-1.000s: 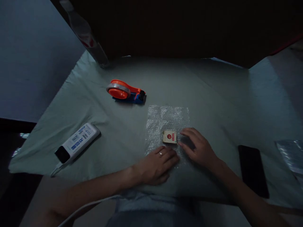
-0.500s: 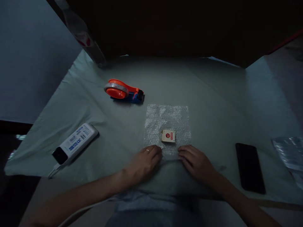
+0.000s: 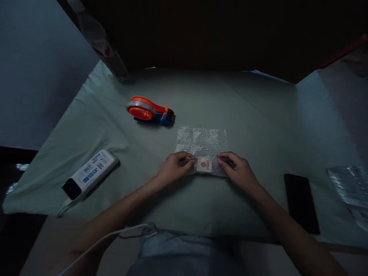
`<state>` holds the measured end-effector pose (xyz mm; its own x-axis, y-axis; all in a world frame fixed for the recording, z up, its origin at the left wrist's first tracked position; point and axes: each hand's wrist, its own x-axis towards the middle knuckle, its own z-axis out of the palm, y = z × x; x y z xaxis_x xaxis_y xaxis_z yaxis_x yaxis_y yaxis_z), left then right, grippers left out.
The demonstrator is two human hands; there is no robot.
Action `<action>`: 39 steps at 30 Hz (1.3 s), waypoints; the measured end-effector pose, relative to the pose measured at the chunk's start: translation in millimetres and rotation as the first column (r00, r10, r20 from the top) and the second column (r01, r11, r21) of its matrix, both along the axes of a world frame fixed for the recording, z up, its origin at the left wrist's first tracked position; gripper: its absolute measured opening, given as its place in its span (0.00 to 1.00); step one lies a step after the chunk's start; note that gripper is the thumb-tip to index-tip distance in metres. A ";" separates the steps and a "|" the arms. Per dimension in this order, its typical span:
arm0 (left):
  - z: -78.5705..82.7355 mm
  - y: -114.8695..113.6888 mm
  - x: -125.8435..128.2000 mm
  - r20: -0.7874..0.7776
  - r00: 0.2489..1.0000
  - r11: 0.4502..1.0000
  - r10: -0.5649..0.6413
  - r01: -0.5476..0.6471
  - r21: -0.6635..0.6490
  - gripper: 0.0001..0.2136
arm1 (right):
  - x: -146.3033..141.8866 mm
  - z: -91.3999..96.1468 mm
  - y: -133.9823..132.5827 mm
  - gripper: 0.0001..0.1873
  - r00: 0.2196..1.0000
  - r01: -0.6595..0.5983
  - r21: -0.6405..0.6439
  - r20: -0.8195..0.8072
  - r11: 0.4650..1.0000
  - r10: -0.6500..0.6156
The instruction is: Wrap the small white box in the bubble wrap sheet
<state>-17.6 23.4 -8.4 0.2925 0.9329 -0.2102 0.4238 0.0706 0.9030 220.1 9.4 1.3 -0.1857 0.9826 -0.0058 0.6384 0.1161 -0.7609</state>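
Observation:
A sheet of clear bubble wrap (image 3: 201, 140) lies on the cloth-covered table, its near part folded up over a small cream box (image 3: 204, 164) with red print. The box shows blurred through the plastic. My left hand (image 3: 176, 165) pinches the folded edge just left of the box, thumb and fingers closed on it. On the other side my right hand (image 3: 237, 168) grips the same edge between thumb and fingers. Both forearms reach in from the near side.
An orange and blue tape dispenser (image 3: 151, 111) stands behind and left of the wrap. A white power bank (image 3: 90, 174) with a cable lies at left. At right are a black phone (image 3: 301, 203) and a clear plastic packet (image 3: 349, 186). A dark panel (image 3: 201, 34) rises at the back.
Both hands have moved away from me, lifting the near edge of the bubble wrap and folding it over the small box, which was uncovered before.

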 end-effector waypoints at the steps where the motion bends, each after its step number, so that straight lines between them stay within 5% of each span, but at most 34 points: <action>1: -1.1 0.3 0.4 0.024 1.000 0.999 0.012 -0.011 -0.041 0.10 | -0.4 -2.5 -0.8 0.10 1.000 0.004 0.009 0.009 1.000 -0.004; 9: -0.3 1.4 7.3 0.129 0.992 1.000 0.001 0.001 -0.019 0.08 | -3.0 -12.6 -6.1 0.11 0.986 -0.068 0.285 0.168 0.956 0.020; 13: -2.8 0.8 10.9 0.114 0.993 0.999 0.034 -0.029 -0.039 0.08 | -11.8 -2.2 -20.1 0.12 0.931 -0.176 0.547 0.363 0.819 -0.042; 17: -4.1 1.7 13.5 0.117 0.993 0.999 0.032 -0.029 -0.022 0.08 | -29.0 3.4 -34.4 0.18 0.876 -0.399 0.559 0.466 0.727 0.123; 21: -0.9 5.0 6.8 0.032 0.999 0.999 -0.025 0.024 0.030 0.08 | -38.1 -5.5 -33.6 0.18 0.850 -0.449 0.489 0.492 0.748 0.188; 25: 14.0 2.8 -16.9 -0.330 0.941 0.981 0.079 -0.014 0.194 0.18 | -37.0 -12.6 -30.5 0.19 0.851 -0.447 0.461 0.483 0.767 0.206; 28: 27.1 -4.4 -33.8 -0.518 0.855 1.000 0.024 -0.020 0.013 0.23 | -35.9 -13.2 -30.2 0.20 0.862 -0.441 0.459 0.456 0.771 0.222; 31: 29.7 -10.9 -38.8 -0.466 0.883 0.990 -0.062 -0.003 -0.138 0.24 | -36.3 -12.8 -29.8 0.19 0.870 -0.435 0.481 0.444 0.762 0.216; 34: 19.5 -11.3 -35.5 -0.259 0.966 0.974 0.019 -0.076 -0.212 0.29 | -37.4 -11.2 -30.1 0.20 0.856 -0.445 0.474 0.475 0.760 0.206; 39: 2.7 -5.0 -27.8 -0.140 0.982 0.975 0.130 -0.152 -0.161 0.34 | -44.4 -2.7 -34.0 0.22 0.781 -0.469 0.376 0.600 0.799 0.176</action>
